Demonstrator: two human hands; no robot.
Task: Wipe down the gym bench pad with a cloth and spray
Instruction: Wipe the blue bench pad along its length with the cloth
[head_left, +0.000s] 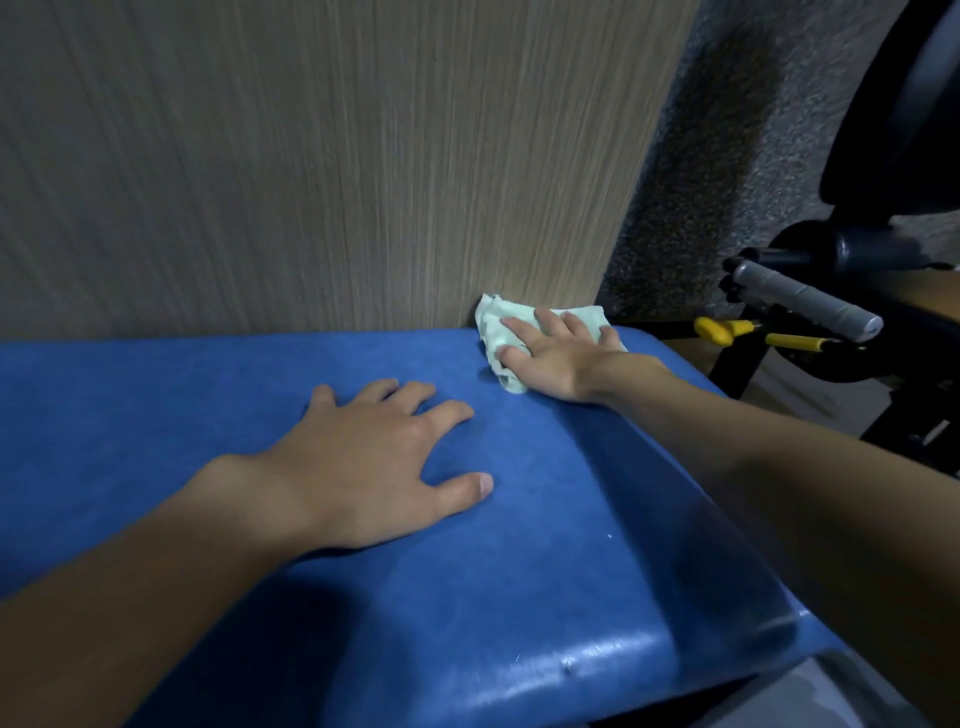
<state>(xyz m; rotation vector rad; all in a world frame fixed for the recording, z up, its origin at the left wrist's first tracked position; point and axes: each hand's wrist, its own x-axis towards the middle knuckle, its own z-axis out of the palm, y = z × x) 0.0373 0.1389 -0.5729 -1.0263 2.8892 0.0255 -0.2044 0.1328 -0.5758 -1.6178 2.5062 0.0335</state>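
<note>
A pale wood-grain wall panel fills the background, with speckled grey carpeted flooring or wall to its right. Across the foreground lies a blue padded gym bench pad, its long far edge touching the panel.

Head view: the right hand lies flat, fingers spread, pressing a crumpled pale green cloth against the far right corner of the pad, just beside the wall panel. The hand is pressing down on the cloth more than gripping it; the palm covers most of it. The left hand is released, empty, fingers splayed on the middle of the pad, seemingly bracing the person. To the right, beyond the pad's end, sits dark gym equipment with a grey grip handle and yellow-tipped levers.

The step in hand appears to be the wiping itself, working the far corner. The near right part of the pad shows a damp-looking sheen, so it may already have been sprayed or wiped; this is a judgement only. The next move likely calls for drawing the cloth along the far edge toward the left, keeping even pressure, so the remaining matte surface is covered.

No spray bottle or other container shows here, so nothing can be said of its contents.
</note>
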